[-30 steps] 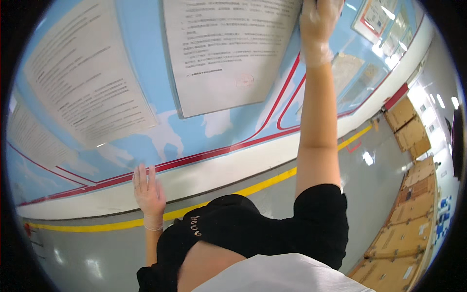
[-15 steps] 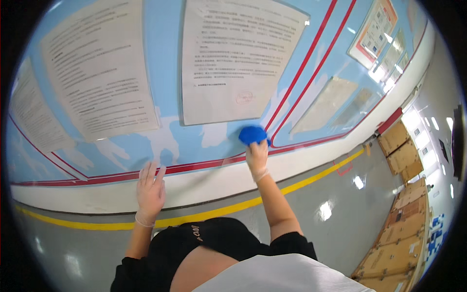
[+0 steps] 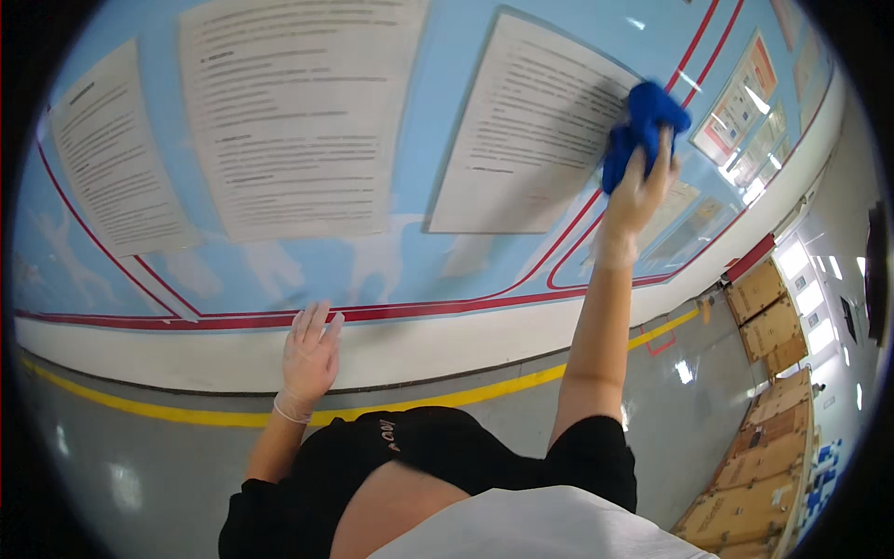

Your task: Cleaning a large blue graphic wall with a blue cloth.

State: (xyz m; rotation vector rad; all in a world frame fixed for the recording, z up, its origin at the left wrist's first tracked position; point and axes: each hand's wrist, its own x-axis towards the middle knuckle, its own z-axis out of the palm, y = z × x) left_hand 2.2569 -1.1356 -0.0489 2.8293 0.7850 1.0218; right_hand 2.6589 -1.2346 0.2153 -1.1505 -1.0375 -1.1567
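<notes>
Right hand (image 3: 638,191) up high, fingers clutching blue cloth (image 3: 641,126) against posted sheet (image 3: 531,130); left hand (image 3: 309,359) gloved, fingers spread flat on wall (image 3: 400,345).

Open wall and floor around the two raised hands

The gloved left hand (image 3: 309,359) is pressing flat on the white lower wall band (image 3: 447,349), with bare band lying open toward 3 o'clock; at 12 o'clock the red border stripe (image 3: 419,309) and large white printed sheets (image 3: 289,112) are covering the blue board. The right hand (image 3: 638,191) is pressing a crumpled blue cloth (image 3: 638,126) against a framed sheet (image 3: 531,130). Stacked brown cardboard boxes (image 3: 768,312) are crowding the glossy grey floor (image 3: 708,391) at 4 o'clock.
</notes>
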